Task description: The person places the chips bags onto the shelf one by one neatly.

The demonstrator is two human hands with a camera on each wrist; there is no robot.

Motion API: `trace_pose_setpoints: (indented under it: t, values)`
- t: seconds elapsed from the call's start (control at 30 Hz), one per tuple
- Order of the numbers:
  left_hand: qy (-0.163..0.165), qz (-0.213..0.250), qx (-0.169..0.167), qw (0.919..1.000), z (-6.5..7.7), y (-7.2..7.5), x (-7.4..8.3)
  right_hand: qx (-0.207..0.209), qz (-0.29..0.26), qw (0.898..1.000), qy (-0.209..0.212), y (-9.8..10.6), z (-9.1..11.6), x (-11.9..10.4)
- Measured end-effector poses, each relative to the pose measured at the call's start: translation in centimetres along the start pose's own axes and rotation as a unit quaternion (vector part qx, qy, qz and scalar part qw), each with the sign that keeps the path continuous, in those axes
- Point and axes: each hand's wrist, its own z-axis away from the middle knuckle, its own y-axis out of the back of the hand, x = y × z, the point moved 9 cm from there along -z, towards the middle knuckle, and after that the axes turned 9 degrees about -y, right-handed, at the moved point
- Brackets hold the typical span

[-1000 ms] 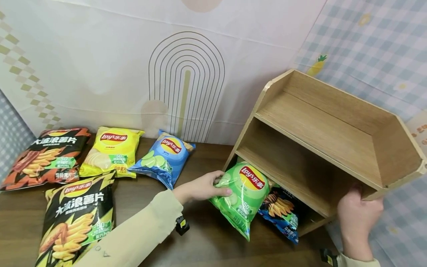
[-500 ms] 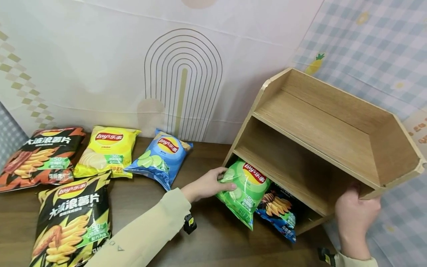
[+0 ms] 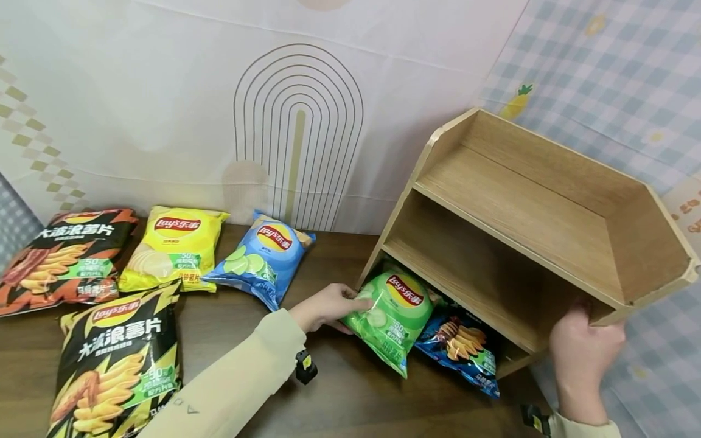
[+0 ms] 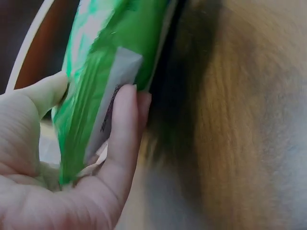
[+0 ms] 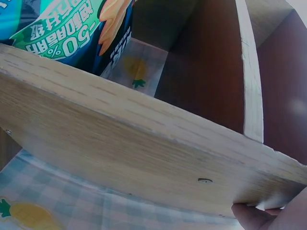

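My left hand (image 3: pixel 328 308) pinches the left edge of a green Lay's chip bag (image 3: pixel 391 316) between thumb and fingers. In the left wrist view, the thumb lies on one face and the fingers on the other, beside a white label. The bag's upper part sits under the lowest board of a wooden shelf (image 3: pixel 526 222); its lower corner sticks out in front. Right of it, a dark blue chip bag (image 3: pixel 460 350) leans out of the same bottom compartment. My right hand (image 3: pixel 586 359) grips the shelf's right side panel, its fingertips partly hidden.
On the brown table (image 3: pixel 328 395) at left lie a red-black chip bag (image 3: pixel 66 258), a yellow one (image 3: pixel 175 246), a blue one (image 3: pixel 268 255) and a black-gold one (image 3: pixel 117 362). A cloth-covered wall (image 3: pixel 164 91) stands close behind.
My left hand pushed the green bag toward the shelf, then shifted slightly back left with it. The dark blue bag now tilts further right. My right hand keeps its hold on the shelf.
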Motion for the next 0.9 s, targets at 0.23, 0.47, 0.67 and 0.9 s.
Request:
trace_pose_setpoints:
  t: [0.23,0.47,0.67,0.9]
  values:
    - [0.046,0.236,0.057,0.969,1.4,-0.4,-2.1,-0.007,-0.011,1.0,-0.005,-0.2,-0.4,0.3]
    - [0.026,0.359,0.099,0.9279,2.1,-2.4,-2.5,-0.008,-0.005,1.0,-0.016,-0.3,-0.3,0.5]
    - [0.011,0.364,0.081,0.9277,1.9,-3.9,-2.9,-0.009,-0.007,1.0,-0.01,-0.3,-0.1,0.3]
    - [0.006,0.347,0.073,0.9351,1.7,-4.8,-3.2,-0.012,-0.007,1.0,-0.001,-0.2,-0.1,-0.1]
